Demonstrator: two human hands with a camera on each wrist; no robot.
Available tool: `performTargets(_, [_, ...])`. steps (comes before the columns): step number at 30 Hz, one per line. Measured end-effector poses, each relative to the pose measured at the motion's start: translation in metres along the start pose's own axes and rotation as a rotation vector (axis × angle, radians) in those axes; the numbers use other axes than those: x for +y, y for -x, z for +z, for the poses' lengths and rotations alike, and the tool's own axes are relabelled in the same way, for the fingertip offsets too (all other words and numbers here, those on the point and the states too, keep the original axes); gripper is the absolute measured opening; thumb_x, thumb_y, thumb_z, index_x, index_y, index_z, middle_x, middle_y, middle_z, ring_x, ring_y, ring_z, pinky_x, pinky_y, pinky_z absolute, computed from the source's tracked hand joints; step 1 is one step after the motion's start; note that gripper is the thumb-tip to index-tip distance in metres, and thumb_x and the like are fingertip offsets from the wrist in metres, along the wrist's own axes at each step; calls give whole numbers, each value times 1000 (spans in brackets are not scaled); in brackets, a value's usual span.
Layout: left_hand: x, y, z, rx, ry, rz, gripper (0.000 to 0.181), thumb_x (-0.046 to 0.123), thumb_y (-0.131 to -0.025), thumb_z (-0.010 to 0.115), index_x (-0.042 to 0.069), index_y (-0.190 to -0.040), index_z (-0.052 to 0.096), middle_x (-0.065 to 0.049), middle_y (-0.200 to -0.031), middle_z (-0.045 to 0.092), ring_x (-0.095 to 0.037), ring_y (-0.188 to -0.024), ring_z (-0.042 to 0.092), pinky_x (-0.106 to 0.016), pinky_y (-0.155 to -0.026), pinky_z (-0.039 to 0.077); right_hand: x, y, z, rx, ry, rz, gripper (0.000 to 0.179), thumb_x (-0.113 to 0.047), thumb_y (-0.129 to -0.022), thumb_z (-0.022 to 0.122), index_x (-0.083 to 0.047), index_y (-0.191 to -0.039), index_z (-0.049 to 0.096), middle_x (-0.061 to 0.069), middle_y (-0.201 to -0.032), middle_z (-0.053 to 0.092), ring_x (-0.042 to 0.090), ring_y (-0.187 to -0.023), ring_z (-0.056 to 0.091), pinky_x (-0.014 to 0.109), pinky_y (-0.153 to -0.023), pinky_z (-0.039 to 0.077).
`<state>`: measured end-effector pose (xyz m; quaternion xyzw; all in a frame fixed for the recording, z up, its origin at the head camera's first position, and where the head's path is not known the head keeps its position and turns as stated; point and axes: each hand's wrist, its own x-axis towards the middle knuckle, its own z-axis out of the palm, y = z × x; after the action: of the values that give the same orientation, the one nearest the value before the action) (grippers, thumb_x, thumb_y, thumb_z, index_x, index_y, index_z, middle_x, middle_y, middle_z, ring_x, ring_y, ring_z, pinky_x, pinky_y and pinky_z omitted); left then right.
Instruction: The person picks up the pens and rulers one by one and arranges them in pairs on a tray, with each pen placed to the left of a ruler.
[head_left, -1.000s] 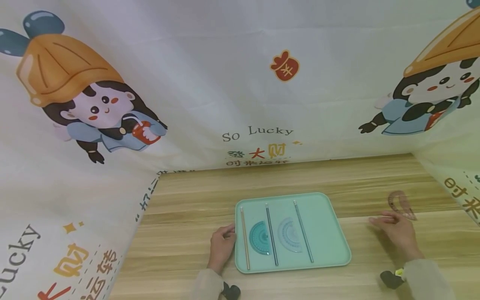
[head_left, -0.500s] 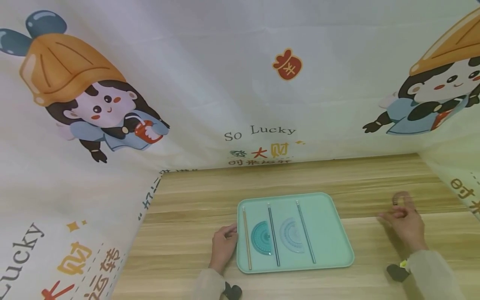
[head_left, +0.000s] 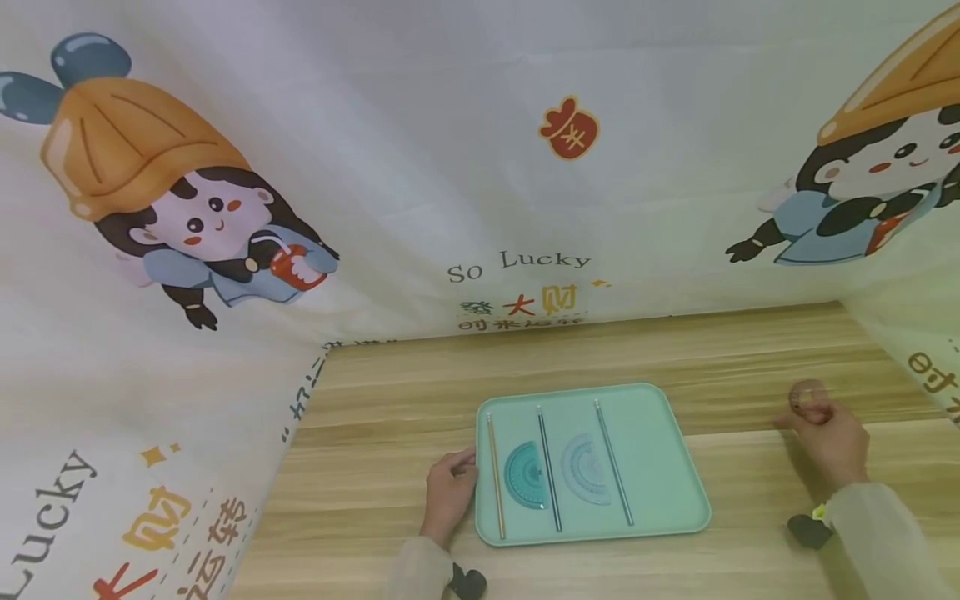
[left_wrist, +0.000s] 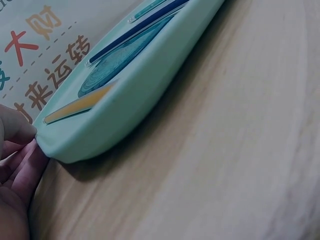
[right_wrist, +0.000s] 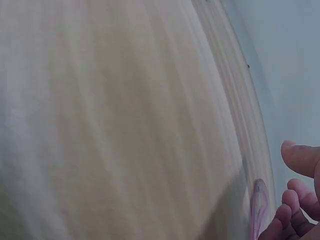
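Note:
My left hand (head_left: pixel 448 493) pinches the left rim of a mint-green tray (head_left: pixel 663 475); the thumb shows at the rim in the left wrist view. An orange pencil (head_left: pixel 496 483), a dark blue pencil (head_left: pixel 550 479) and a teal pencil (head_left: pixel 616 471) lie in the tray. Between them are a teal protractor (head_left: pixel 525 475) and a clear protractor (head_left: pixel 585 468). At the right, my right hand (head_left: pixel 834 442) is at a pink protractor (right_wrist: pixel 257 207) on the table. Its thumb stands apart from the bent fingers, which partly hide the protractor; whether they touch it is unclear.
The wooden table (head_left: pixel 405 375) is bounded at the back and sides by a white printed cloth (head_left: pixel 420 192). A dark strap piece (head_left: pixel 810 530) hangs at the right wrist, another dark piece (head_left: pixel 468 583) at the left.
My right hand has moved right and slightly forward, now covering much of the pink protractor. The left hand stays at the tray's rim, and the tray's contents are unchanged.

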<state>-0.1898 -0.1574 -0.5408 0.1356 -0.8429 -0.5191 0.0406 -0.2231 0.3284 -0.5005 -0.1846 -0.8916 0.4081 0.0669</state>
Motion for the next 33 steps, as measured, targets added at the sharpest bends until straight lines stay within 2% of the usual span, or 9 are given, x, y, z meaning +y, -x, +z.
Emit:
performTargets(3, [0, -1, 0, 3, -5, 0, 32, 7, -85, 56, 6, -115, 67, -6, -102, 67, -20, -97, 61, -39, -88, 52, 1, -6, -2, 23, -11, 4, 52, -32, -87, 64, 14, -111, 54, 19, -84, 64, 28, -81, 59, 40, -79, 48])
performTargets(6, [-1, 0, 0, 4, -4, 2, 32, 7, -85, 56, 6, -116, 67, -6, -102, 67, -20, -97, 61, -39, -88, 52, 2, -10, -3, 30, -12, 13, 55, -33, -88, 63, 16, -113, 51, 34, -101, 61, 46, -98, 54, 50, -83, 45])
performTargets(10, [-3, -2, 1, 5, 3, 6, 33, 7, -85, 57, 6, -116, 67, -6, -102, 67, -20, -97, 61, -37, -87, 52, 1, -15, -8, 1, 16, 55, 62, -38, -88, 61, 14, -120, 49, 38, -122, 52, 51, -105, 51, 53, -85, 45])
performTargets(15, [-4, -3, 0, 3, 6, 7, 33, 7, -85, 57, 6, -116, 67, -6, -102, 67, -20, -97, 61, -37, -87, 52, -5, -19, -15, -86, 91, 169, 81, -52, -87, 56, 11, -134, 38, 42, -142, 26, 60, -127, 26, 68, -102, 28])
performTargets(18, [-4, -2, 0, 4, 2, 18, 33, 7, -85, 56, 6, -116, 67, -6, -101, 68, -20, -96, 61, -38, -86, 52, -7, -19, -15, -120, 115, 202, 93, -57, -86, 54, 14, -139, 25, 45, -143, 14, 62, -128, 17, 70, -101, 26])
performTargets(20, [-3, -1, 0, 10, -6, 36, 33, 7, -84, 56, 5, -115, 67, -6, -99, 68, -19, -93, 61, -37, -84, 53, -6, -19, -14, -126, 126, 173, 89, -58, -87, 53, 14, -134, 28, 46, -141, 14, 63, -127, 16, 71, -100, 26])
performTargets(25, [-4, -1, 1, 20, -10, 58, 32, 6, -85, 55, 4, -113, 68, -7, -97, 68, -19, -91, 61, -36, -82, 53, -3, -18, -7, -148, 134, 54, 60, -55, -91, 49, 2, -110, 43, 42, -139, 22, 64, -125, 14, 74, -96, 24])
performTargets(27, [-5, -1, 1, 14, -1, 49, 32, 6, -85, 56, 4, -114, 68, -7, -98, 68, -20, -93, 61, -37, -84, 53, 0, -19, -5, -158, 144, 19, 57, -54, -93, 47, 1, -108, 44, 42, -134, 27, 65, -121, 19, 73, -92, 26])
performTargets(33, [-6, -3, 0, -2, 5, 22, 32, 7, -85, 57, 5, -115, 67, -7, -101, 68, -20, -96, 62, -36, -86, 53, 3, -25, -4, -174, 224, 6, 79, -55, -92, 47, 19, -118, 36, 48, -123, 33, 62, -105, 33, 67, -84, 35])
